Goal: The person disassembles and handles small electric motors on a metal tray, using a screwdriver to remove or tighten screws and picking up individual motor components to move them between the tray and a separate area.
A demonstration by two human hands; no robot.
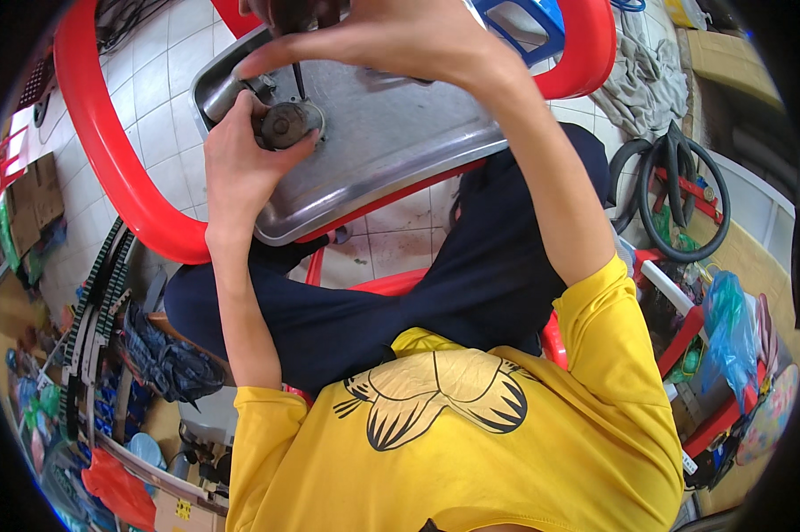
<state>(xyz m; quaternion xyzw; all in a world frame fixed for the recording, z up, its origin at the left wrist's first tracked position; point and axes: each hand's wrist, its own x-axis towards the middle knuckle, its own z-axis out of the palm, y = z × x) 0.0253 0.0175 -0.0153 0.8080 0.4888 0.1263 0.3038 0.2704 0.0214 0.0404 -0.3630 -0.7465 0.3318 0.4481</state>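
My lap carries a red plastic frame [107,151], smooth and glossy, curving round a shallow steel tray [391,142] with rolled rim and a dull, scuffed floor. The tray is tilted across my dark trousers [400,301]. The floor below is pale glazed tile [160,97].

In the tray's upper left corner lies the work piece: a small grey metal motor part [280,120], made up of a round, disc-like housing with a central hub, a short tubular stub running off to the left, and a squarish bracket above it. The surface looks greasy and dark. Nothing else can be made out in the tray (my right hand hides part of it).

My left hand [236,164] has its grip closed around the round housing, fingers wrapped on the left side and thumb under the lower edge. My right hand [391,40] arches over from above, thumb and forefinger pinched together on a thin dark tool shaft [299,80] that stands nearly upright with its tip at the part.

To the right on the floor: a coil of black rubber hose [679,191], a crumpled grey cloth [639,80], a blue plastic bag [728,328].
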